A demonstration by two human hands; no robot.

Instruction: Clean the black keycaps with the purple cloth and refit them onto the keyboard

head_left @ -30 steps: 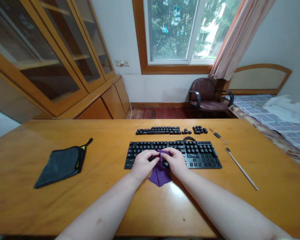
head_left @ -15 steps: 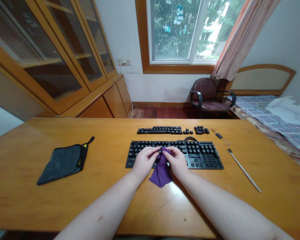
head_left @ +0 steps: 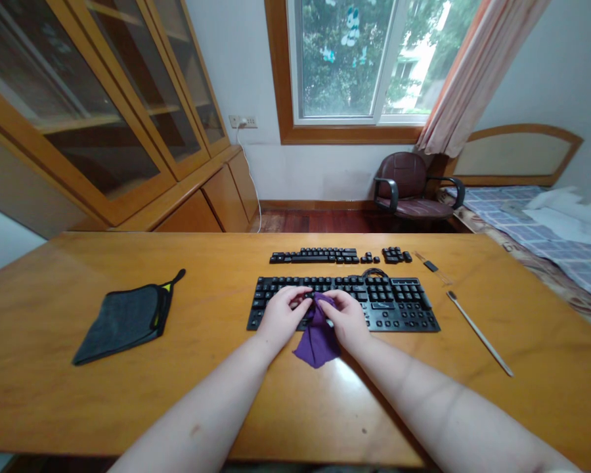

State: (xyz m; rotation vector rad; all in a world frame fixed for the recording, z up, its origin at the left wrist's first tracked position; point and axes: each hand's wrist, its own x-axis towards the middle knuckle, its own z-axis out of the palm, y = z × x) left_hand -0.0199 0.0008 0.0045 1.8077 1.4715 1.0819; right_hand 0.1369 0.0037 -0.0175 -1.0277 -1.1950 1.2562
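Note:
Both my hands are over a black keyboard (head_left: 404, 303) that lies on the wooden desk, with keycaps off in its lower and right parts. My right hand (head_left: 350, 322) is closed on a purple cloth (head_left: 318, 345), whose loose end hangs down past the keyboard's front edge. Beside it, my left hand (head_left: 282, 315) pinches what looks like a small black keycap (head_left: 310, 295) against the cloth. Fingers and cloth partly hide the keycap. Behind the keyboard, loose keycaps (head_left: 325, 255) stand in rows, with smaller groups to their right.
A folded dark grey cloth (head_left: 123, 323) with a black loop lies on the left of the desk (head_left: 187, 401). On the right are a wire keycap puller (head_left: 431, 266) and a long thin brush (head_left: 480, 334). Beyond the desk stands an armchair (head_left: 406, 184).
The fingers of my left hand have drawn slightly apart from the cloth, and a dark piece shows between them. My right hand keeps hold of the cloth, nearly in place.

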